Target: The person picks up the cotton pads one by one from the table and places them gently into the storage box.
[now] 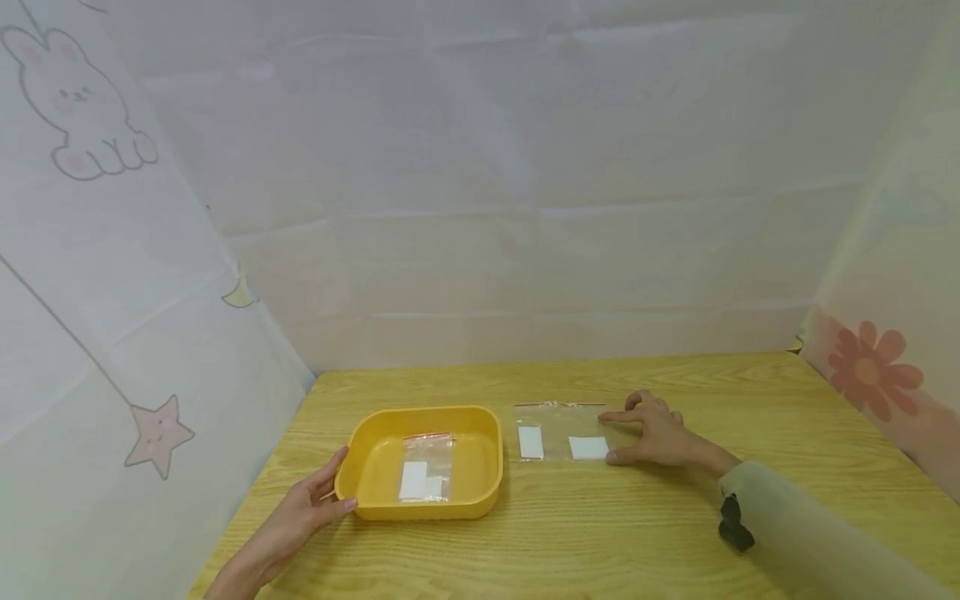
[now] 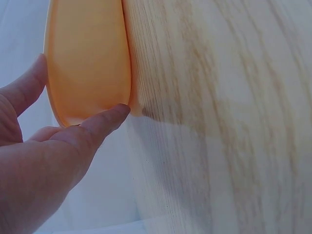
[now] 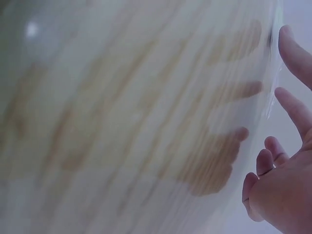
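A yellow plastic basin [image 1: 491, 500] sits on the table, its left end held by my left hand [image 1: 303, 504], thumb at the front and fingers at the left rim. In the left wrist view, the left hand [image 2: 53, 141] spans the basin's end [image 2: 90, 58]. Inside the basin lies clear zip-bag plastic [image 1: 441, 454] with a red strip and two white rectangular pieces [image 1: 412, 481]. More clear zip-bag plastic [image 1: 558, 433] lies flat to the right, with white pieces [image 1: 588, 448]. My right hand [image 1: 652, 433] is at its right edge, thumb beside a white piece, index finger extended.
The wood-grain table [image 1: 600, 533] ends at a pale cloth wall [image 1: 525, 250] at the back. Printed cloth also hangs at the left and right sides. A dark bow-shaped piece [image 1: 735, 525] is on the right sleeve [image 1: 810, 525].
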The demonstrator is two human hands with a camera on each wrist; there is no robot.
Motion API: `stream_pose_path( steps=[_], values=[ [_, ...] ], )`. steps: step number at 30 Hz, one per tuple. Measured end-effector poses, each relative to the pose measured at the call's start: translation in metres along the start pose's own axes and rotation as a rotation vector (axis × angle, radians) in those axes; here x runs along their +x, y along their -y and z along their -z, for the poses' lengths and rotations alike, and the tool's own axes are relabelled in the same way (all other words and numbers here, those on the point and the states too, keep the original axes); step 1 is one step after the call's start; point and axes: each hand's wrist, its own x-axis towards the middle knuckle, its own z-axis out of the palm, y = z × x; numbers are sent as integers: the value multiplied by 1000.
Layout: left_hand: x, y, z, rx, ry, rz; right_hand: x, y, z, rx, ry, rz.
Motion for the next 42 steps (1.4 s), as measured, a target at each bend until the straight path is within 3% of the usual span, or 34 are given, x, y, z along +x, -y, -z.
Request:
stream_pose_path(
  steps=[12,20,30,33,37,42],
  values=[
    [0,-1,0,-2,15,2,-2,-1,-2,4,11,-33],
    [-1,-2,-1,-5,23,9,-1,5,-1,15,6,15],
    [-1,-3,0,-11,12,2,0,4,-5,14,-32,19],
    [-1,-3,0,-9,12,1,1,6,-4,18,-56,63],
    [0,-2,0,-10,14,5,4,8,-5,64,-59,85],
    [-1,-2,-1,-9,17,6,5,14,-3,177,-11,48]
  ],
)
